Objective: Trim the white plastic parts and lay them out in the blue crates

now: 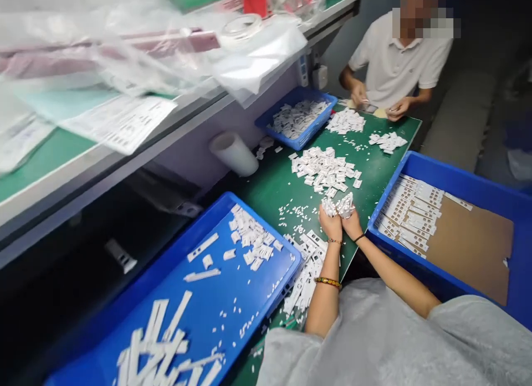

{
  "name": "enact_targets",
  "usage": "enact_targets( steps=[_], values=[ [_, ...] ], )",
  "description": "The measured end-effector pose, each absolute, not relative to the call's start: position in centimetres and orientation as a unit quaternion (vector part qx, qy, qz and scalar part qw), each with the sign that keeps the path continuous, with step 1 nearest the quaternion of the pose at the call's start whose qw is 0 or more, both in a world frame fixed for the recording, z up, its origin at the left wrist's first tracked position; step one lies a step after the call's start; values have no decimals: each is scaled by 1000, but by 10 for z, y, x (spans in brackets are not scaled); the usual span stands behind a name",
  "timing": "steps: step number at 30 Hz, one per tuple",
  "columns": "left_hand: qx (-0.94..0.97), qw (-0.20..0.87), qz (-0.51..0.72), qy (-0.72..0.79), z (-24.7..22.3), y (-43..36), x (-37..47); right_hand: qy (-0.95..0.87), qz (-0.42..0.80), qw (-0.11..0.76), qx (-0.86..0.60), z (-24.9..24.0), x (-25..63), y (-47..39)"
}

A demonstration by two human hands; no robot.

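My left hand (331,224) and my right hand (351,222) are side by side above the green table (261,195). Each is closed round a cluster of small white plastic pieces; the left cluster (329,207) and the right cluster (345,205) almost touch. Just beyond them lies a loose heap of white plastic pieces (322,167). Tiny white bits (297,215) are scattered left of my hands. Under my left forearm, long white plastic strips with square holes (305,281) are piled up.
A blue tray (266,319) at left holds white strips and pieces. At right, another blue tray (469,178) holds rows of strips on cardboard. A smaller blue basket (310,134) stands behind, near a white roll (235,153). Across the table, a person (409,70) handles small pieces. A cluttered shelf (166,137) overhangs the left.
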State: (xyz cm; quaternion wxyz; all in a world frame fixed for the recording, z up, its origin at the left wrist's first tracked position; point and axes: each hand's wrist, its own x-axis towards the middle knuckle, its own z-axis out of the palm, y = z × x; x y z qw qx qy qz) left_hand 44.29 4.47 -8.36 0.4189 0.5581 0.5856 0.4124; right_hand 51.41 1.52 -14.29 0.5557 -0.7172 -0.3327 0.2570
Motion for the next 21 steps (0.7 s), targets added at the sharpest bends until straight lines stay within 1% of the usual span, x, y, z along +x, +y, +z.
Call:
enact_targets(
  steps=[5, 8, 10, 16, 19, 21],
  values=[
    [588, 408, 439, 544, -66, 38, 446, -325, 211, 577, -719, -121, 509, 12],
    [594, 438, 448, 504, -53, 27, 456, -335, 184, 572, -725, -108, 523, -3],
    [607, 473, 433, 469, -46, 13, 467, -337, 169, 566, -734, -101, 541, -25],
    [635, 603, 318, 363, -45, -61, 538, -293, 157, 540, -773, -97, 618, -145],
    [623, 659, 248, 341, -58, -106, 594, -264, 189, 513, -795, -106, 671, -216],
    [602, 690, 200, 348, -70, -135, 632, -252, 233, 489, -802, -114, 710, -258]
  ],
)
